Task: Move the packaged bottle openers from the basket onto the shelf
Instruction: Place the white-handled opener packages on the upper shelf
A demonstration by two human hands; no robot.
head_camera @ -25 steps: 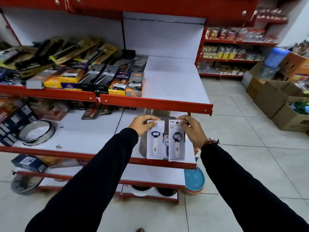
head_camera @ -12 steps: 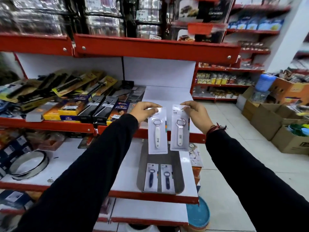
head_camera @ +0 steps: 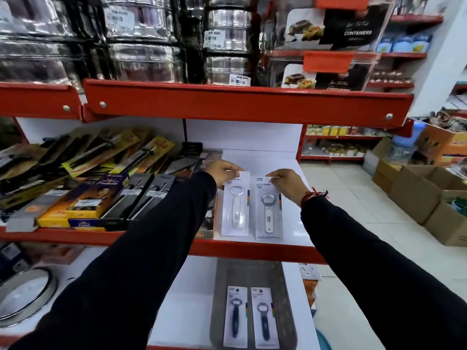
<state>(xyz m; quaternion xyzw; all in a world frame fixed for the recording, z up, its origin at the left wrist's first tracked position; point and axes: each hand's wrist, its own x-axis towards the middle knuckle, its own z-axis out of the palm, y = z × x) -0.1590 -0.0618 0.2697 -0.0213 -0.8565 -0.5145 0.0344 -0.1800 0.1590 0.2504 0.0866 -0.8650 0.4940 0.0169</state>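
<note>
On the white middle shelf (head_camera: pixel 293 223), beside the boxed kitchen tools (head_camera: pixel 83 203), I am laying two white packaged bottle openers (head_camera: pixel 236 205) side by side. Below, the grey basket (head_camera: pixel 219 299) is keeping two dark-handled openers (head_camera: pixel 237 317). My left hand (head_camera: pixel 222 170) and right hand (head_camera: pixel 286 181) are each pinching a card's top edge in a narrow grip. Both cards are ending close to the red lip, so releasing carelessly could be sending one sliding off.

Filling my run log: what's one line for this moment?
left hand: grip on white opener pack | right hand: grip on second pack | shelf: both nearly down
</note>
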